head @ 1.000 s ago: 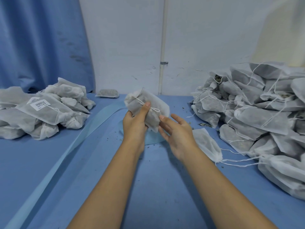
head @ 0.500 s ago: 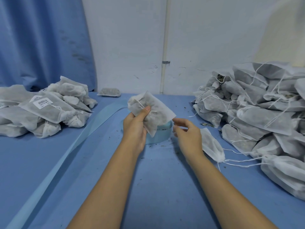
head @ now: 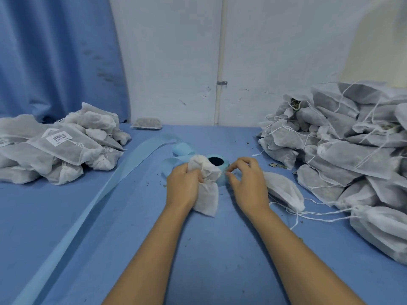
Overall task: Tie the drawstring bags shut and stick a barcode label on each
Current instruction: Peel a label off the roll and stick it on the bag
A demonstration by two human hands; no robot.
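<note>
The left hand [head: 184, 186] grips a drawstring bag [head: 207, 183] against the label roll [head: 217, 167]; the right hand [head: 247, 181] pinches at the roll's right side.

Head-worn view, down over table [head: 55, 216]

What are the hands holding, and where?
Left hand grips a bag at its bunched middle. Right hand is by the label roll; any hold cannot be told.
</note>
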